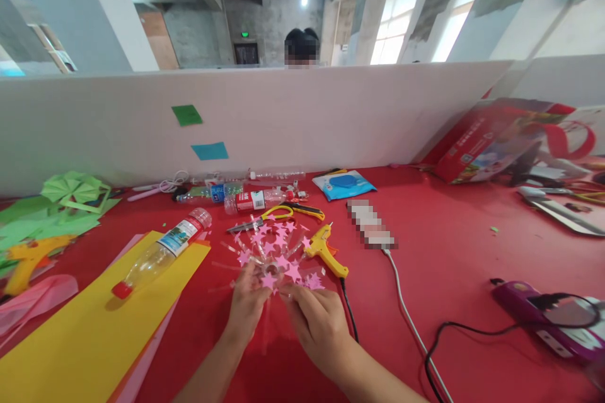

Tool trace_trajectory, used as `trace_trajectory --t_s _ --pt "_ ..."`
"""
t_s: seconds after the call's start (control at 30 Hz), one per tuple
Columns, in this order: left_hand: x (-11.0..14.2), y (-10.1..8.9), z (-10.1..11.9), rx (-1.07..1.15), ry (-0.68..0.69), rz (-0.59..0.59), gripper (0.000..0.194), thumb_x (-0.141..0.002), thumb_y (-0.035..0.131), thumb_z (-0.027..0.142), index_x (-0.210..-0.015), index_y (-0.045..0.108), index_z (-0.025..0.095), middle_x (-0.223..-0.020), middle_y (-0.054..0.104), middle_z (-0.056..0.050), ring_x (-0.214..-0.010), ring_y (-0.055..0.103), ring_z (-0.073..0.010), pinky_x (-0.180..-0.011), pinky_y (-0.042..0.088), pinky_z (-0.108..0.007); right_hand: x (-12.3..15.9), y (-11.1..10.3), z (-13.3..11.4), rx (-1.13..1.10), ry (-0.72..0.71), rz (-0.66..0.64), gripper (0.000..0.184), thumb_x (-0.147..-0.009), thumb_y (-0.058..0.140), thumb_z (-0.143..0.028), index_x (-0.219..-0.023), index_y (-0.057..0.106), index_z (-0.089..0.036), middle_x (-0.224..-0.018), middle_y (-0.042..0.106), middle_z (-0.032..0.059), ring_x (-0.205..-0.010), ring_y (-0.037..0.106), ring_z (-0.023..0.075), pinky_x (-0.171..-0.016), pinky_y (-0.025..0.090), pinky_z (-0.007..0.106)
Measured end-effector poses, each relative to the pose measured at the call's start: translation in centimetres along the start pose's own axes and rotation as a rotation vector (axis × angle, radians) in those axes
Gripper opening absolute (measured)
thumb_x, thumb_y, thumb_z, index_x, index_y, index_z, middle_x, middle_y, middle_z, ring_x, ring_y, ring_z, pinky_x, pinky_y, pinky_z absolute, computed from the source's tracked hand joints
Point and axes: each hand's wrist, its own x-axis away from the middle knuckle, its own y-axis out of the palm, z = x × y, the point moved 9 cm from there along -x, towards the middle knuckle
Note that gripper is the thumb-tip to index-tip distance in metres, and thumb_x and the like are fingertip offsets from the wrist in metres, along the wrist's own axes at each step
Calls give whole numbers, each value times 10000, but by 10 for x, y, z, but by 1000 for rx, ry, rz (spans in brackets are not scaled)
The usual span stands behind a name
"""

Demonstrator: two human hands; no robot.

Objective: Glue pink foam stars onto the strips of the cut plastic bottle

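My left hand [246, 306] and my right hand [317, 321] meet low in the middle of the red table [454, 245]. Both sets of fingers pinch the near edge of a clear plastic piece [276, 252] cut into strips and dotted with pink paper stars. The piece spreads away from my fingertips. A yellow hot glue gun [324, 249] lies just right of it, nozzle pointing away, its black cord running toward me past my right wrist. Yellow-handled scissors [265, 218] lie just beyond the stars.
An empty red-capped bottle [161, 253] lies on yellow paper [85, 334] at left. More bottles [246, 200] lie near the white partition [302, 113]. Green paper folds [70, 192], a second glue gun [28, 261], a red box [491, 138] and a purple device [548, 318] with cables ring the table. A person's head shows behind the partition.
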Motion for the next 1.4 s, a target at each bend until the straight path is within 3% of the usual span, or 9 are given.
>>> trace_trajectory --t_s 0.2,0.47,0.67,0.8,0.9,1.0,1.13,1.27,1.4 --pt "-3 1 -2 50 -38 27 343 -567 768 241 -871 619 184 -746 676 2 -715 636 -174 -696 476 -275 -1 5 5 9 37 -24 226 -948 392 -158 -880 608 -152 -604 668 37 -434 592 132 -437 381 234" --pt "-2 1 4 151 -58 69 368 -545 800 277 -814 567 182 -715 674 27 -661 621 -134 -678 484 -257 0 10 3 40 25 -53 223 -960 396 -175 -1043 599 -132 -615 680 36 -425 589 136 -433 390 248" --pt "-5 -2 1 218 -58 45 288 -599 792 288 -776 596 174 -729 674 23 -704 629 -122 -703 480 -236 -3 -6 3 8 -1 -3 166 -924 450 -154 -1003 596 -161 -645 679 20 -449 566 112 -461 397 231" --pt "-8 -7 -1 302 -53 65 304 -578 814 255 -784 603 181 -775 682 26 -757 643 -122 -774 487 -250 -8 -32 36 -4 229 129 127 -896 488 -186 -909 614 -186 -549 590 -33 -411 483 81 -438 374 194" --pt "-8 -3 0 325 -50 22 304 -585 814 250 -798 607 179 -794 681 20 -777 653 -132 -813 499 -283 -5 -39 62 -72 430 196 141 -892 487 -232 -844 611 -186 -505 522 -55 -393 452 74 -419 364 183" --pt "-8 -5 -4 323 -60 35 363 -570 820 261 -860 614 187 -810 683 19 -800 661 -146 -827 506 -306 -1 -32 72 -163 512 193 164 -897 476 -266 -846 609 -185 -505 509 -58 -387 452 74 -410 367 183" --pt "-9 -12 -11 341 -63 71 440 -565 818 272 -941 599 203 -810 681 27 -823 671 -157 -865 496 -332 3 -20 67 -213 482 133 208 -919 451 -294 -859 618 -185 -528 516 -45 -397 465 75 -412 378 183" --pt "-11 -16 -7 337 -51 84 394 -570 814 280 -893 604 198 -834 696 20 -827 672 -150 -868 491 -320 5 -16 74 -299 528 141 226 -922 446 -328 -872 612 -184 -580 543 -22 -449 510 90 -418 401 185" --pt "-13 -12 1 346 -56 6 313 -592 808 256 -824 611 186 -823 713 6 -834 682 -157 -864 496 -311 3 0 92 -553 688 131 188 -855 503 -335 -978 548 -200 -838 619 35 -565 606 122 -427 468 205"
